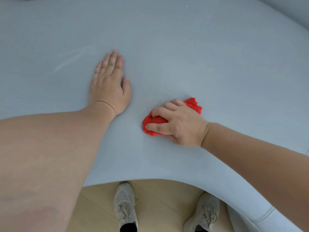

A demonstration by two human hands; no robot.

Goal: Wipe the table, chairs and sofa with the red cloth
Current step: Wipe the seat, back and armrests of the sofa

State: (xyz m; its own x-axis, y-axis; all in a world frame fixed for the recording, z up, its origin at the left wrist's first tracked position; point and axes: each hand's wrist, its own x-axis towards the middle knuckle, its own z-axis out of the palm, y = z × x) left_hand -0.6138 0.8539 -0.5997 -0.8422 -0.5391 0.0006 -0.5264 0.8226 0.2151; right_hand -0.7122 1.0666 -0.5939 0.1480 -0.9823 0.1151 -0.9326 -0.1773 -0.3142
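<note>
Red cloth [194, 105], bunched into a wad and pressed down on a pale blue-grey sofa seat [184, 47], not far from the seat's front edge. Gripped from above by the right hand [177, 124], fingers curled over the wad and thumb tucked along its near side. Ruffled red corner poking out beyond the knuckles on the far side, another red fold bulging out past the fingertips.

Left of the cloth and a little deeper into the seat, clear of the fabric: left hand [109, 86], laid palm down on the upholstery, fingers straight and close together, thumb slightly spread, holding nothing. Bare forearms reaching in toward the cloth from both lower corners.

Farther left of the cloth, past the flat hand: faint pale streak [73, 61] slanting across the seat cover.

Nearer than the cloth, beyond the seat's curved front edge: light wood-toned floor [158, 195], with two worn grey-white lace-up shoes planted on it, toes pointing toward the sofa, left shoe [124, 203] almost straight below the cloth, right shoe [204, 213] below and to the right of it. Dark socks just visible at both ankles.

Low and far right of the cloth: rounded pale cushion [267, 216] with a raised seam, only partly in view.
</note>
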